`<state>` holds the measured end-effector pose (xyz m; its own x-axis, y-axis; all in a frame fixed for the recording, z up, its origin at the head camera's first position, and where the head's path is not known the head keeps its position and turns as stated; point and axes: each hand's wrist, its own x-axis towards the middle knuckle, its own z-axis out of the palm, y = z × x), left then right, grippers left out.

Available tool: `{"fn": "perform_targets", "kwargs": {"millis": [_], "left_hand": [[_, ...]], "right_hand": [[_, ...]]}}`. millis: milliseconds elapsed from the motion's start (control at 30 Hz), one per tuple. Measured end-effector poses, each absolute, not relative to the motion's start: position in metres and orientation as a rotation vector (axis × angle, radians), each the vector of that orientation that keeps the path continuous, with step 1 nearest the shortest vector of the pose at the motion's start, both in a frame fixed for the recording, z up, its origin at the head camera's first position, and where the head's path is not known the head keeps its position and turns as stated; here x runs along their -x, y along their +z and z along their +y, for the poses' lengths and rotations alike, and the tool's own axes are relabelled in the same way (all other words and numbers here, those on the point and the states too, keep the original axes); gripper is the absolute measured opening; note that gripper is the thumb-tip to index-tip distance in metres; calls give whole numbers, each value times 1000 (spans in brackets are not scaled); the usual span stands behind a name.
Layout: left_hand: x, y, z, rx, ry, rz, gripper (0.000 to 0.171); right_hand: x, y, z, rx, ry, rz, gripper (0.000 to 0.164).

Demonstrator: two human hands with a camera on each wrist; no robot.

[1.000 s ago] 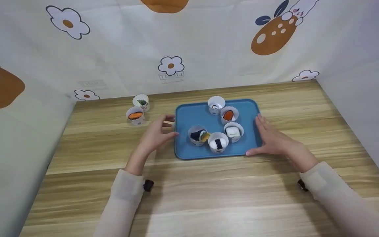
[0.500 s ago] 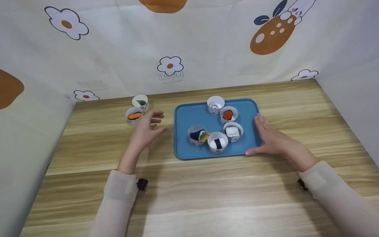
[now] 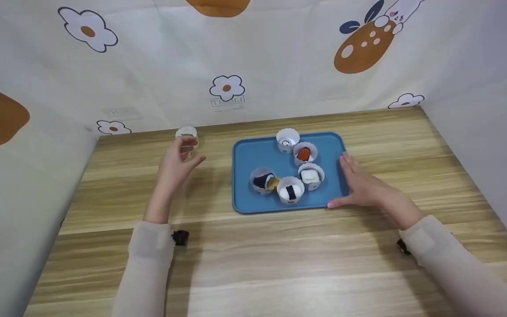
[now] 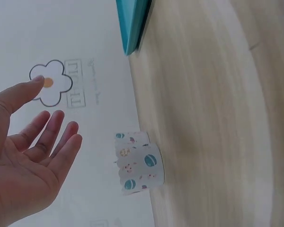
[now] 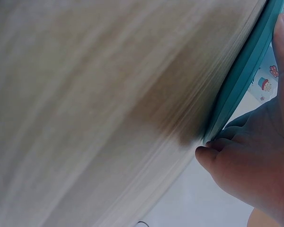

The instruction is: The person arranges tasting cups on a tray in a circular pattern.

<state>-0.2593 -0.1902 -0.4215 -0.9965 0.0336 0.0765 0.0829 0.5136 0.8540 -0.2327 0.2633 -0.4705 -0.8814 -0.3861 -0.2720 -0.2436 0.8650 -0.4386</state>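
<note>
My left hand (image 3: 176, 165) hovers at the left with fingers spread, holding nothing. It covers the cup with the orange-topped piece in the head view; the paper cup (image 3: 185, 131) behind shows its rim past the fingers. In the left wrist view, a printed paper cup (image 4: 142, 168) stands before another, below the hand's fingertips. My right hand (image 3: 365, 185) rests along the right edge of a blue tray (image 3: 247, 154), thumb at its front rim. On the tray stand several paper cups with toy-like sushi pieces, among them a white piece with a black band (image 3: 291, 192).
Also on the tray are cups with a red-orange piece (image 3: 303, 154), a white block (image 3: 310, 176), a dark piece with yellow (image 3: 262, 181), and a far cup (image 3: 288, 140). A patterned cloth (image 3: 271, 66) walls the wooden table (image 3: 262, 255) at back and sides.
My left hand has moved from beside the tray's left edge leftward and back, now over the two cups at the left. The right hand stays at the tray, which has not moved.
</note>
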Motion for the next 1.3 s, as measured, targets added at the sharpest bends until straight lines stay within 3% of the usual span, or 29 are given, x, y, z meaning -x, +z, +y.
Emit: {"fn": "perform_targets", "kwargs": {"millis": [467,1300], "left_hand": [[277,-421,-213,-24,-1486,-2610,51],[286,-444,-236,-273,-1471,-2760,81]], "right_hand": [[234,-471,263,452,-536,2688,142],[234,-471,262,445,-568,2680,139]]}}
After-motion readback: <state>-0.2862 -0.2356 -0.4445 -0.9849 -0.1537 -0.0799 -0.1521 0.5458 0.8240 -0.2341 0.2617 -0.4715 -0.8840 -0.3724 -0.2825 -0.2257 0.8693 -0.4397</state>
